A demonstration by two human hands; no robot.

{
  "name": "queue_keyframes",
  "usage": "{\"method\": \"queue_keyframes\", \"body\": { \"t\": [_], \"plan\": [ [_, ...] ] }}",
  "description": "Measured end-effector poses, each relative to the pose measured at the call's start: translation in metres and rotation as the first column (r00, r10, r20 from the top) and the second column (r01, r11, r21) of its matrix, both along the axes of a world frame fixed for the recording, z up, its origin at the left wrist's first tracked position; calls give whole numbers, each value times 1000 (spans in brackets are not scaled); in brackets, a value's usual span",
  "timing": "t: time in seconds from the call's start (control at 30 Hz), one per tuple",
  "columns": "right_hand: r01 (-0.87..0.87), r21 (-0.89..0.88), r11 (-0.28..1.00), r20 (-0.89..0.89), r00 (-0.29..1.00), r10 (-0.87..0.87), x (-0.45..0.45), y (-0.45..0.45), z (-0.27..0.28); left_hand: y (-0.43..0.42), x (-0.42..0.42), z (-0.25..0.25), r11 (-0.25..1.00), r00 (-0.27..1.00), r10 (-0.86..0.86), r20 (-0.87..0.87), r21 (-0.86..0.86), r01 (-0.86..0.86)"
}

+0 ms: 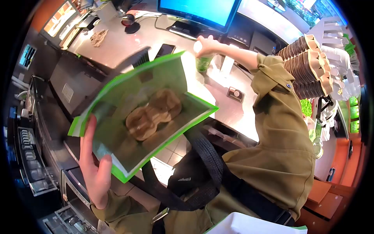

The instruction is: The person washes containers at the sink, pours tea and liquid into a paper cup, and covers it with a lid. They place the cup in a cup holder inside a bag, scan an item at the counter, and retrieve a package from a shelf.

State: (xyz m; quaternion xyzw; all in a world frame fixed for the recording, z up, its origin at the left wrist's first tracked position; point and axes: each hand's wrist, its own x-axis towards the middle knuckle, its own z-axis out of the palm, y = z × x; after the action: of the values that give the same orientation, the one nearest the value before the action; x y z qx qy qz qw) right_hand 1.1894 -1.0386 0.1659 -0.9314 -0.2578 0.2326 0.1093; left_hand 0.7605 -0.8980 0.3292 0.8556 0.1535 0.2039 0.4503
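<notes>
A green-rimmed carry bag (101, 102) gapes wide in front of me, tilted so its inside shows. My left hand (96, 171) grips its left side, with the thumb near the rim. A brown pulp cup carrier (142, 124) lies at the bottom of the bag. Black woven handles (213, 158) hang from the near side. Beyond the bag, my right hand (210, 46) is closed around the top of a green-patterned cup (202, 64) at the counter. The fingers partly cover the cup.
A monitor (198, 11) stands on the counter (148, 37), near a phone (165, 50), a scanner (128, 22) and a small dark device (235, 94). Stacked pulp carriers (307, 70) rise at the right. A white-and-green item (241, 225) is at the bottom edge.
</notes>
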Motion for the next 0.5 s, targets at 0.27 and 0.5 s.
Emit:
{"method": "queue_keyframes", "body": {
  "t": [0.27,0.5],
  "plan": [
    [-289,175,941,266,934,237,-11,-75,211,29,142,-40,939,944,-320,82,-104,327],
    [3,323,947,415,898,-144,-39,-150,372,32,240,-49,808,820,-567,79,-143,572]
  ]
}}
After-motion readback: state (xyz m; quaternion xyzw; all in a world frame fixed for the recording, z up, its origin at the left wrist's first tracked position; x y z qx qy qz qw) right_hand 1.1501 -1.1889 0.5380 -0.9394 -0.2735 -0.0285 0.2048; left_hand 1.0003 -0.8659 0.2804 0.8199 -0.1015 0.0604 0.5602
